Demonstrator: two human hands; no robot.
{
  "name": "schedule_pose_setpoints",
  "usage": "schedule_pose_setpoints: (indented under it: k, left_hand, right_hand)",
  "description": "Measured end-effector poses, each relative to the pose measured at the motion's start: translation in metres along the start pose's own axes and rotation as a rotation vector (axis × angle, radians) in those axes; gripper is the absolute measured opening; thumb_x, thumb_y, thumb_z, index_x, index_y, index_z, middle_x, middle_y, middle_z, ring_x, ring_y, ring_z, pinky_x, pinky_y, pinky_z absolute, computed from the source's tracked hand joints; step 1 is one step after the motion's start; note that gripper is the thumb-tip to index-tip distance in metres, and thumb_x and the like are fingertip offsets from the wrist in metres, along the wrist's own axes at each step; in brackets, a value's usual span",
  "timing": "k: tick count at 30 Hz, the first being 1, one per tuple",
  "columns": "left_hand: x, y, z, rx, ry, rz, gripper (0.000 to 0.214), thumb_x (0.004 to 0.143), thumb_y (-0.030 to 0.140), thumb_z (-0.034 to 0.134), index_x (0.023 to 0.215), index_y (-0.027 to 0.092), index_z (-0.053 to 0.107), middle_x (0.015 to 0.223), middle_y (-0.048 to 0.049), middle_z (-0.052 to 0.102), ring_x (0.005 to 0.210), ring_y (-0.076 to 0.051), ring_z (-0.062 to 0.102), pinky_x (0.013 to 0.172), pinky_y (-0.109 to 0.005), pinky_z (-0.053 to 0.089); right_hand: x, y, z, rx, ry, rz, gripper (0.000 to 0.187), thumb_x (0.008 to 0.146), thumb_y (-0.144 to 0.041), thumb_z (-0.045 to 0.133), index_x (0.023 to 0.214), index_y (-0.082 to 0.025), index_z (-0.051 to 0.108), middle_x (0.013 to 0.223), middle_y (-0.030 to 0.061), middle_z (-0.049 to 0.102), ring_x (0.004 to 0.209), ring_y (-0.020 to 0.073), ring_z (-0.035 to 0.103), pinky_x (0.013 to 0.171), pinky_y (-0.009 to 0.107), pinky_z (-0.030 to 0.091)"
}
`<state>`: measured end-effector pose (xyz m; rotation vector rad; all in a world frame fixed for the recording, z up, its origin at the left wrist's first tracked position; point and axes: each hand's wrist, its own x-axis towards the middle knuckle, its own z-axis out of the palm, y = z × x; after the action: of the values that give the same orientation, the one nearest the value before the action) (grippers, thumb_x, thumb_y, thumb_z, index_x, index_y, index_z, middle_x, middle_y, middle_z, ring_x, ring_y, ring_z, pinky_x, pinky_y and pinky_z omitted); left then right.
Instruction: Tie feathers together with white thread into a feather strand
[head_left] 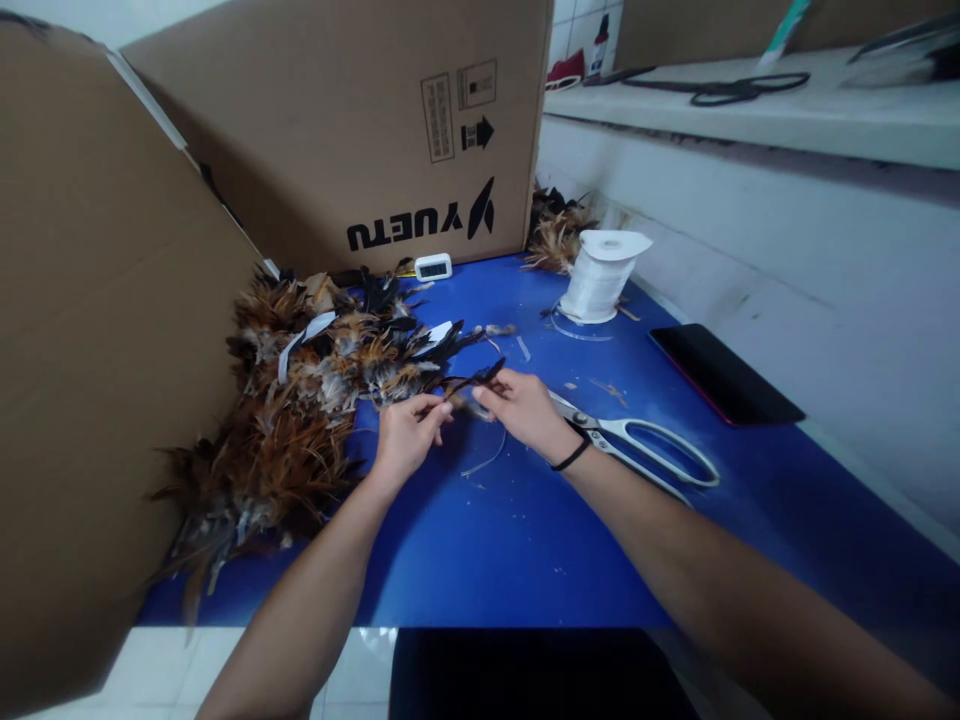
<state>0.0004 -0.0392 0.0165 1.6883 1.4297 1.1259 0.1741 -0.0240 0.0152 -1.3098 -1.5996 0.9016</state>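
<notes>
A thin dark feather (480, 377) stretches between my two hands above the blue table. My left hand (409, 432) pinches its left end between thumb and fingers. At the other end, my right hand (531, 412), with a black band on the wrist, grips the feather near its dark tip. Brown, black and grey feather bunches (330, 365) are heaped to the left of my left hand, with white strips among them. Large scissors (637, 445) lie beside my right wrist, their blades partly hidden behind that hand.
A white spool (600, 280) stands at the back right, near a black tablet or phone (727, 372). A small digital timer (433, 267) sits before a big cardboard box (337, 130). Another cardboard panel (97, 300) borders the left. Dark scissors (739, 90) lie on a shelf.
</notes>
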Motion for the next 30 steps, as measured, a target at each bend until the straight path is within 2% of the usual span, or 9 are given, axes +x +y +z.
schedule_pose_setpoints:
  k: [2, 5, 9, 12, 16, 21, 24, 28, 30]
  left_hand:
    - [0.002, 0.000, -0.003, -0.049, 0.028, -0.026, 0.023, 0.075, 0.038, 0.062, 0.068, 0.017, 0.069, 0.051, -0.0011, 0.062, 0.039, -0.009, 0.049, 0.044, -0.020, 0.037]
    - [0.006, -0.001, -0.009, -0.130, 0.081, -0.081, 0.027, 0.074, 0.040, 0.062, 0.069, 0.015, 0.068, 0.052, -0.0020, 0.062, 0.038, -0.008, 0.047, 0.038, -0.019, 0.032]
    - [0.012, -0.002, -0.021, -0.284, 0.193, -0.102, 0.028, 0.072, 0.041, 0.065, 0.075, 0.013, 0.068, 0.063, -0.0046, 0.065, 0.042, -0.007, 0.049, 0.035, -0.017, 0.027]
    - [0.015, -0.001, -0.030, -0.383, 0.271, -0.094, 0.029, 0.070, 0.040, 0.066, 0.080, 0.012, 0.067, 0.071, -0.0057, 0.067, 0.043, -0.006, 0.050, 0.035, -0.017, 0.028]
    - [0.017, 0.007, -0.040, -0.450, 0.345, -0.103, 0.028, 0.068, 0.038, 0.068, 0.079, 0.013, 0.066, 0.071, -0.0049, 0.067, 0.043, -0.006, 0.049, 0.035, -0.017, 0.029]
    - [0.008, 0.032, -0.057, -0.418, 0.391, -0.065, 0.024, 0.069, 0.036, 0.067, 0.079, 0.015, 0.067, 0.070, -0.0046, 0.067, 0.043, -0.007, 0.049, 0.035, -0.017, 0.027]
    - [-0.008, 0.051, -0.077, -0.392, 0.445, 0.021, 0.020, 0.071, 0.035, 0.066, 0.078, 0.016, 0.067, 0.069, -0.0036, 0.065, 0.045, -0.007, 0.048, 0.036, -0.018, 0.027]
    - [-0.043, 0.072, -0.125, -0.263, 0.738, 0.197, 0.017, 0.074, 0.034, 0.064, 0.076, 0.017, 0.064, 0.068, -0.0004, 0.061, 0.045, -0.006, 0.045, 0.037, -0.019, 0.025]
    - [-0.068, 0.082, -0.156, -0.104, 1.002, 0.261, 0.018, 0.077, 0.038, 0.059, 0.074, 0.020, 0.058, 0.068, 0.0024, 0.057, 0.046, -0.005, 0.039, 0.038, -0.018, 0.024]
  right_hand:
    - [-0.001, 0.003, 0.000, -0.252, -0.036, -0.078, 0.009, 0.077, -0.026, 0.056, 0.072, -0.020, 0.060, 0.069, 0.0012, 0.062, 0.061, 0.0136, 0.055, 0.060, 0.027, 0.040]
    - [-0.006, 0.003, 0.001, -0.545, -0.079, -0.119, 0.005, 0.077, -0.023, 0.058, 0.075, -0.020, 0.061, 0.082, 0.0048, 0.063, 0.071, 0.0167, 0.058, 0.065, 0.028, 0.040]
    - [-0.009, 0.005, 0.005, -0.711, -0.120, -0.144, 0.009, 0.082, -0.021, 0.052, 0.078, -0.019, 0.060, 0.086, 0.0070, 0.062, 0.078, 0.0195, 0.061, 0.065, 0.028, 0.039]
    - [-0.009, 0.007, 0.006, -0.758, -0.123, -0.170, 0.015, 0.086, -0.020, 0.045, 0.080, -0.018, 0.059, 0.088, 0.0091, 0.062, 0.080, 0.0204, 0.061, 0.065, 0.029, 0.038]
    - [-0.009, 0.006, 0.003, -0.741, -0.095, -0.204, 0.015, 0.087, -0.019, 0.043, 0.081, -0.017, 0.057, 0.088, 0.0094, 0.063, 0.076, 0.0194, 0.060, 0.063, 0.028, 0.037]
    - [-0.005, 0.004, -0.003, -0.572, 0.093, -0.291, 0.012, 0.086, -0.020, 0.044, 0.082, -0.019, 0.055, 0.081, 0.0062, 0.062, 0.073, 0.0188, 0.057, 0.064, 0.028, 0.037]
    - [-0.003, 0.006, -0.005, -0.539, 0.156, -0.291, 0.011, 0.086, -0.021, 0.045, 0.081, -0.018, 0.056, 0.082, 0.0067, 0.061, 0.075, 0.0195, 0.057, 0.065, 0.029, 0.038]
    - [-0.002, 0.010, -0.005, -0.532, 0.172, -0.247, 0.011, 0.084, -0.021, 0.047, 0.085, -0.019, 0.058, 0.085, 0.0064, 0.061, 0.075, 0.0192, 0.057, 0.066, 0.030, 0.040]
    - [-0.003, 0.009, -0.004, -0.547, 0.181, -0.256, 0.013, 0.084, -0.023, 0.048, 0.089, -0.019, 0.059, 0.088, 0.0072, 0.060, 0.076, 0.0200, 0.057, 0.067, 0.031, 0.042]
